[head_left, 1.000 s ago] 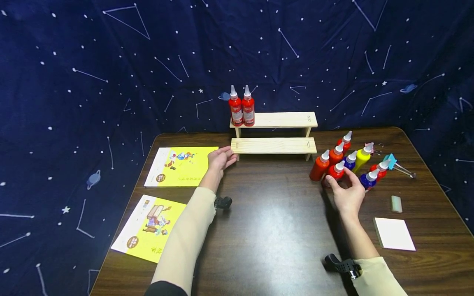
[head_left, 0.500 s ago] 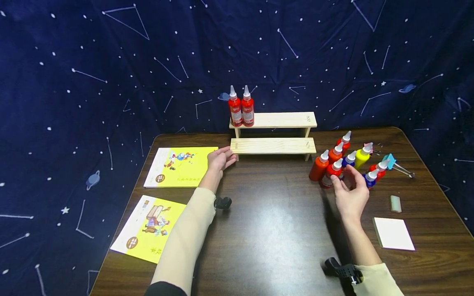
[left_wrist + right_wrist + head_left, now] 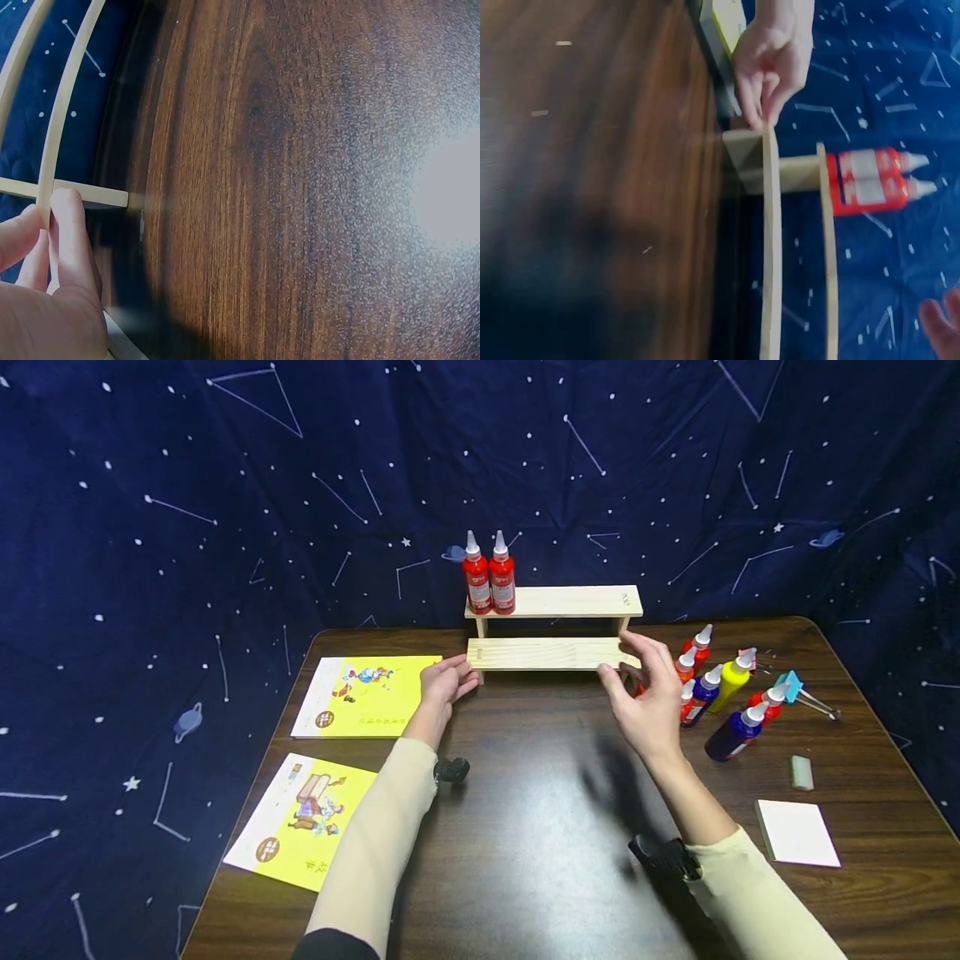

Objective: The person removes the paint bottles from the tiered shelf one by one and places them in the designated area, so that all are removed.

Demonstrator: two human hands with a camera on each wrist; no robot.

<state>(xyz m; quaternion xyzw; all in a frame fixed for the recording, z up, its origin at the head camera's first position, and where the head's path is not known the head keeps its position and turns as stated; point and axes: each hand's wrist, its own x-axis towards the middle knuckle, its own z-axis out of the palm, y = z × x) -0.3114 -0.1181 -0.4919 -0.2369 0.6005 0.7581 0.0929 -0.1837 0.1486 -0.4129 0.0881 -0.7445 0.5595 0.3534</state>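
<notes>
In the head view, a two-tier wooden shelf (image 3: 555, 653) stands at the table's back, with two red squeeze bottles (image 3: 491, 580) upright at its upper left. My left hand (image 3: 444, 687) pinches the left end of the lower board; the left wrist view shows thumb and fingers on either side of that board (image 3: 61, 112). Raised near the lower board's right end, my right hand (image 3: 647, 702) has thumb and fingers apart and holds nothing. It partly hides several red bottles (image 3: 686, 665). Blue bottles (image 3: 735, 735) and a yellow bottle (image 3: 732, 678) stand to its right.
Two yellow-and-white booklets (image 3: 367, 697) lie at the left. On the right are a blue binder clip (image 3: 789, 685), a pale eraser (image 3: 802, 773) and a white notepad (image 3: 799, 833). A dark starry cloth (image 3: 375, 485) hangs behind the table.
My right hand has left the bottle group and moved left and up towards the shelf's right end, without a bottle. My left hand has stayed on the board.
</notes>
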